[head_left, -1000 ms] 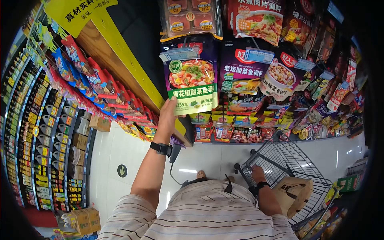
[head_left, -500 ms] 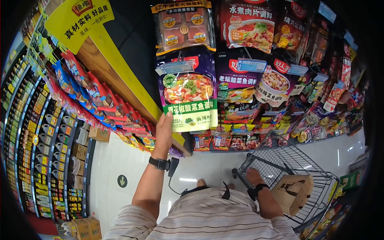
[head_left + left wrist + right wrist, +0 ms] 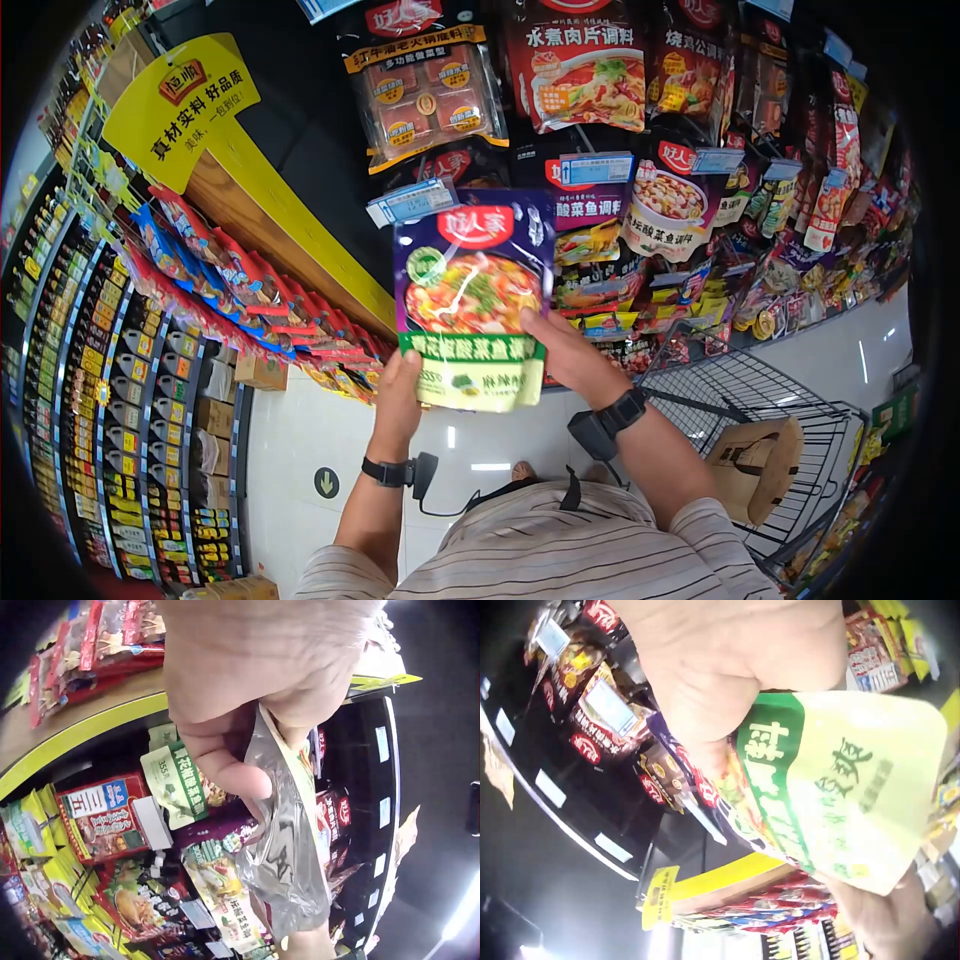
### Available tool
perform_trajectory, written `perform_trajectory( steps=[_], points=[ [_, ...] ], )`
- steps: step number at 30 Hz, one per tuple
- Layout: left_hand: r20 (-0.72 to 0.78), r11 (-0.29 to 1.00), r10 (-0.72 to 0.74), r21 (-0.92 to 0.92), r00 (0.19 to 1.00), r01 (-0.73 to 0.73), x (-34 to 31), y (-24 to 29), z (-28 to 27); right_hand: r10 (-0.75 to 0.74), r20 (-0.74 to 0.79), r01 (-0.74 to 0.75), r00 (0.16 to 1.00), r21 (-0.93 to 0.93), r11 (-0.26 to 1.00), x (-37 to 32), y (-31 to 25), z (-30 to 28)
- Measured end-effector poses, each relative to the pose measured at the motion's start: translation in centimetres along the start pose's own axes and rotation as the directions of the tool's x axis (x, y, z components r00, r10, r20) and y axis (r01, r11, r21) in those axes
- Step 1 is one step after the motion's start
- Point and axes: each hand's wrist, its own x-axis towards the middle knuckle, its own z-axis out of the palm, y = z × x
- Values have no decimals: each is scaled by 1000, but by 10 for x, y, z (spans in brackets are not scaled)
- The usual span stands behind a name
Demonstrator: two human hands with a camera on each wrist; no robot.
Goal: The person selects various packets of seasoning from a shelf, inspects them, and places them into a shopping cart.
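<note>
A purple and green seasoning pouch (image 3: 475,285) with a picture of a fish dish hangs upright between my two hands, front towards me. At its lower left edge my left hand (image 3: 397,392) pinches it, thumb on the front. My right hand (image 3: 572,358) grips the right edge, its thumb lying over the picture. The left wrist view shows the pouch's silver back (image 3: 289,847), with fingers (image 3: 236,778) of my left hand curled against it. In the right wrist view the pale green bottom (image 3: 855,787) of the pouch faces the camera.
Racks of hanging seasoning packets (image 3: 580,80) stand just behind the pouch, with price tags (image 3: 412,203) sticking out. A yellow sign (image 3: 183,105) and red snack bags (image 3: 250,280) are at the left. A shopping cart (image 3: 700,385) holding a paper bag (image 3: 755,470) stands to the right.
My left hand has drawn the pouch off the rack, down and closer to me. My right hand has left the cart side and taken hold of the pouch's right edge.
</note>
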Motion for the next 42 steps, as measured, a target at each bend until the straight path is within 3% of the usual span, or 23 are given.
perform_trajectory(
  steps=[1,3,6,8,10,11,13,14,19,23,29,42],
  points=[
    [-2,995,42,89,999,-41,-5,-6,-2,4,-12,-3,1000,21,1000,1,-2,7],
    [22,993,-116,-8,993,116,-21,-4,-4,20,-39,-18,999,63,998,-4,-8,19],
    [3,980,-189,68,982,188,-33,-24,-17,37,-126,-36,991,10,999,-21,7,12],
    [68,932,-306,225,950,284,-40,-23,-15,46,-186,-56,981,-44,997,-34,21,-1],
    [102,845,-404,421,909,329,-42,-25,-13,140,-244,-141,960,14,990,-47,35,-21],
    [116,881,-367,360,923,305,-41,-28,-9,190,-272,-184,943,45,982,-53,40,-26],
    [133,940,-286,230,949,252,-33,-33,3,138,-293,-144,946,2,990,-63,39,-25],
    [156,942,-329,117,931,313,-26,-35,6,108,-288,-119,951,-20,993,-67,41,-30],
    [154,938,-323,-80,934,338,-7,-26,42,98,-333,-70,938,96,993,-79,30,-28],
    [209,927,-283,-192,936,323,-3,-24,56,79,-348,-54,934,82,995,-86,18,-30],
    [211,894,-352,-214,912,394,-1,-21,63,67,-347,-44,935,74,996,-94,11,-30],
    [264,866,-343,-282,901,412,3,-37,53,88,-351,-40,932,142,989,-86,25,-38]
  ],
)
